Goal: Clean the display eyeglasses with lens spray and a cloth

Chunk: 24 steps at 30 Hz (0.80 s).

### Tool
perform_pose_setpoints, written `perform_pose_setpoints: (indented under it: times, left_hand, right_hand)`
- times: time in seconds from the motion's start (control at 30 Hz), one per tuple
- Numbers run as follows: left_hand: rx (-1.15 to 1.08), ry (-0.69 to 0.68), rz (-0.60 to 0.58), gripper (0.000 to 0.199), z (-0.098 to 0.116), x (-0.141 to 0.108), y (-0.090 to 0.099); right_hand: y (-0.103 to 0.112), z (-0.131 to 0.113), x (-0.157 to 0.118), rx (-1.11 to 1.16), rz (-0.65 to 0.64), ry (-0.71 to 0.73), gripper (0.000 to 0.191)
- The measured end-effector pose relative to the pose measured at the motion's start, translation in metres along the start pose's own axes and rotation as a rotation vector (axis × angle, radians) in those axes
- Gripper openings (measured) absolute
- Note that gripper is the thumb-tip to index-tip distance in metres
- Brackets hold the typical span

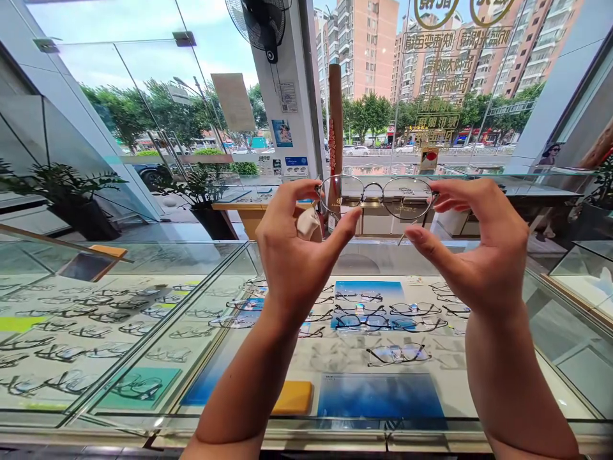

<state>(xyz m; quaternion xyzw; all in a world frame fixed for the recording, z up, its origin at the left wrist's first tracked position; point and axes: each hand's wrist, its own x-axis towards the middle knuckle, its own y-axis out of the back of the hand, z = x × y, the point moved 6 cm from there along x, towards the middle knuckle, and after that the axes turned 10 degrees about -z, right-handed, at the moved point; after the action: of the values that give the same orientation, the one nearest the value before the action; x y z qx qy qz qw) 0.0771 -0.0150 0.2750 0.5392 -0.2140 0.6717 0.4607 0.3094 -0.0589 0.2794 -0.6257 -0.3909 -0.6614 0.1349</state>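
Observation:
A pair of eyeglasses (373, 187) with round lenses and a thin dark metal frame is held up at eye height between my two hands, above the glass display case. My left hand (299, 255) is closed on the frame's left end, its thumb just below the left lens. Behind these fingers shows a pale, crumpled, cloth-like piece (309, 225), partly hidden. My right hand (488, 255) pinches the right end near the hinge, with its thumb under the right lens. The folded-back temples are mostly hidden by my hands.
Several rows of eyeglasses (361, 321) lie inside the glass display case (249, 255) below my arms. An orange-yellow case (293, 397) and a blue sheet (380, 399) are in it too. Beyond stand another counter (249, 206), potted plants (208, 198) and a wall fan (261, 25).

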Motion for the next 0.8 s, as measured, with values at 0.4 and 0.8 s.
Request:
perform_pose_setpoints:
  times: [0.4,0.8]
  left_hand:
    - [0.008,0.012,-0.017,0.046,0.0045,-0.0021,0.0047]
    - [-0.03,-0.035,-0.039,0.044,0.0041,-0.0005,0.0059]
  right_hand:
    - [0.0035,-0.0011,-0.0017,0.019,0.037,-0.065,0.034]
    - [0.0042,0.0082,-0.0022,0.06,0.075,-0.129,0.029]
